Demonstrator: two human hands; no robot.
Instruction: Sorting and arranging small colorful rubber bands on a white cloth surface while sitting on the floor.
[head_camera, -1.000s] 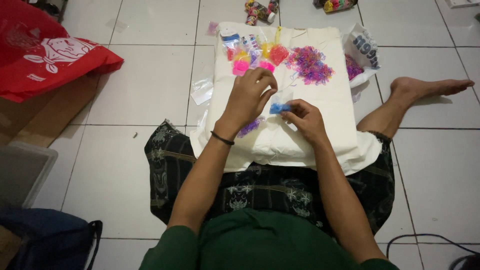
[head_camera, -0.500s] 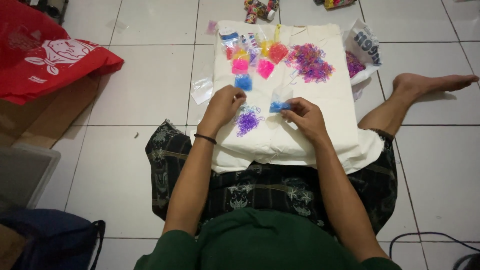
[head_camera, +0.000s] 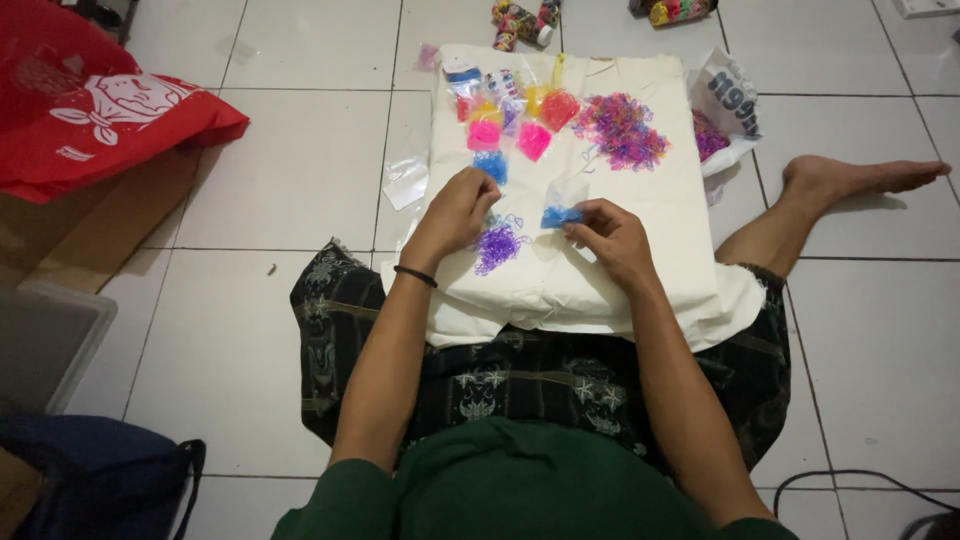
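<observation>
**Two hands at work over sorted rubber bands on a white cloth**

The right hand (head_camera: 608, 235) is closed in a pinch, thumb and fingertips gripping a small clear bag of blue bands (head_camera: 562, 212) by its lower edge; the bag stands up off the white cloth (head_camera: 640, 260), just at ten o'clock from the knuckles. The left hand (head_camera: 458, 208) is loosely curled, fingers bent down toward the cloth; whether it grips anything I cannot tell; its fingertips sit just beside a blue heap (head_camera: 491, 166) at twelve o'clock, and a loose purple heap (head_camera: 498, 245) lies at four o'clock from it, between the two hands. A dark band (head_camera: 415, 276) circles the left wrist. Farther up the cloth lie pink packets (head_camera: 484, 135), a red packet (head_camera: 560, 108), and a wide scatter of mixed purple and pink bands (head_camera: 622, 130) at one o'clock. A red bag (head_camera: 90, 110) rests on the tiled floor at ten o'clock, well apart.
</observation>
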